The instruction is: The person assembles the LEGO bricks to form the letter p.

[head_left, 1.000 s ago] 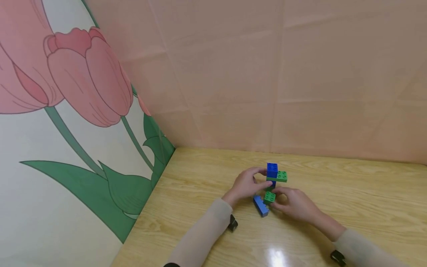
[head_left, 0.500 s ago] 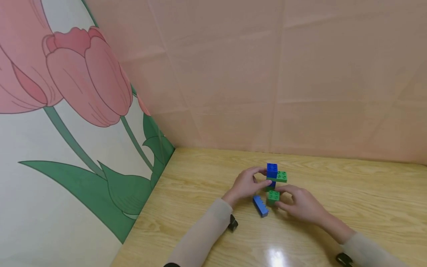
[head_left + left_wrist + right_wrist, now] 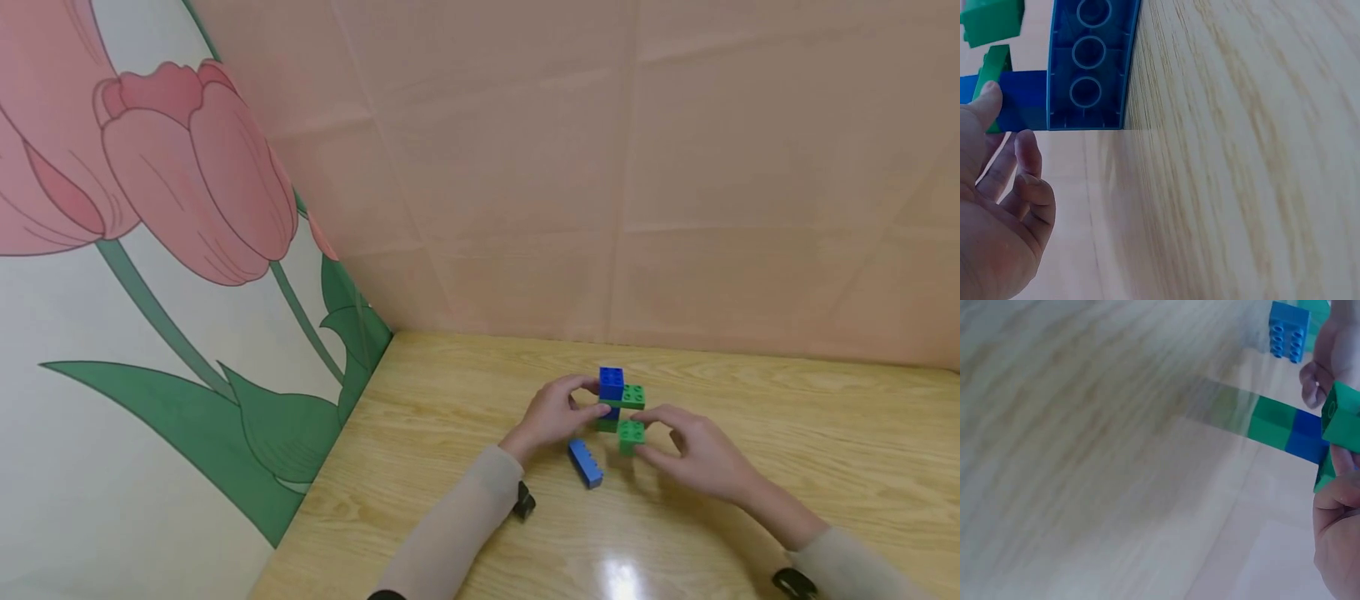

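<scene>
In the head view my left hand (image 3: 551,417) holds a small brick tower between thumb and fingers. A dark blue brick (image 3: 611,382) tops it, over a flat green brick (image 3: 634,396) that juts out to the right. Beneath are another blue brick (image 3: 1307,435) and a green base brick (image 3: 1270,422), standing on the table. My right hand (image 3: 701,454) pinches a square green brick (image 3: 631,437) by its side, in front of the tower and below the jutting end. A longer light blue brick (image 3: 585,464) lies on its side near my left hand, hollow underside (image 3: 1089,62) showing in the left wrist view.
The wood-grain table (image 3: 450,375) runs back to a creased pinkish-tan sheet (image 3: 525,167). On the left stands a panel printed with tulips (image 3: 202,175). Black straps or mounts (image 3: 524,502) show at my wrists.
My right hand has moved right and slightly back with the square green brick, away from the long blue brick. My left hand and the tower have stayed in place.
</scene>
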Motion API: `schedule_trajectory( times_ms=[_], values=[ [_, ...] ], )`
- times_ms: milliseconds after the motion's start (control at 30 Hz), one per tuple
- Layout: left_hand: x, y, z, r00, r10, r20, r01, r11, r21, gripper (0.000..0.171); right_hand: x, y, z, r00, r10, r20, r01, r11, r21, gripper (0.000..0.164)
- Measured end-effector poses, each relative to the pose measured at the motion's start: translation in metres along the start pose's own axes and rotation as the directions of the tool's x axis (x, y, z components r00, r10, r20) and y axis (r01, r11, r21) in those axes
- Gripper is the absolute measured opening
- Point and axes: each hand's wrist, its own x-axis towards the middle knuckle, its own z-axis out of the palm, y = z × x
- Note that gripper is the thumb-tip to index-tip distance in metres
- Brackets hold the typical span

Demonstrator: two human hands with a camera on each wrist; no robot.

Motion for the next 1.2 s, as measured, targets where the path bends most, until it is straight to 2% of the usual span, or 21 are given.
schedule_trajectory(
  times_ms=[200, 433, 1200],
  values=[
    [0.002, -0.002, 0.001, 1.000, -0.007, 0.002, 0.007, 1.000, -0.009, 0.038, 0.005, 0.002, -0.010, 0.997, -0.060, -0.049, 0.061, 0.998, 0.014, 0.038],
    [0.003, -0.001, 0.001, 1.000, -0.012, 0.008, 0.013, 1.000, -0.015, 0.038, 0.013, 0.002, -0.019, 0.995, -0.076, -0.065, 0.078, 0.997, 0.022, 0.042],
    [0.007, 0.000, -0.001, 1.000, -0.003, 0.010, 0.003, 1.000, -0.006, 0.038, 0.034, 0.024, -0.033, 0.995, 0.008, -0.097, -0.001, 0.998, 0.064, 0.040]
  ],
)
